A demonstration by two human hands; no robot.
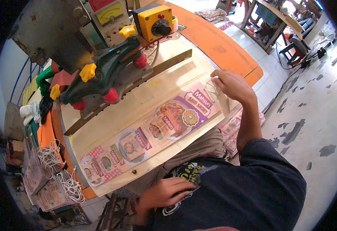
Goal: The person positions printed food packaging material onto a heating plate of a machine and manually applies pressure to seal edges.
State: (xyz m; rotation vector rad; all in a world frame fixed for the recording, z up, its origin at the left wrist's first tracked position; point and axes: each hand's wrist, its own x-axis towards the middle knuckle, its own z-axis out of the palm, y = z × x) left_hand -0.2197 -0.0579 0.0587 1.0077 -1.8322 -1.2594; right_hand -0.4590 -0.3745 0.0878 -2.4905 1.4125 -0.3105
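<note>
A long printed plastic banner (135, 144) with food pictures lies slantwise on the pale sheet-covered worktop (149, 165). My right hand (230, 85) is at the banner's far right end. Its thumb and fingers pinch a thin, pale looped piece (211, 87), which looks like cord or clear film; I cannot tell which. Close to my body, my left hand (170, 193) hangs in front of the dark shirt, holding nothing, with its fingers stretched out. A small dark object (134, 171) rests beside the banner's near edge.
Over the worktop's far side stands a green press (116, 71) with a long metal bar (137, 89) and yellow knobs. A yellow control box (153, 23) sits behind. Bundles with white cords (53, 156) lie at left; printed sheets (232, 129) are stacked at right.
</note>
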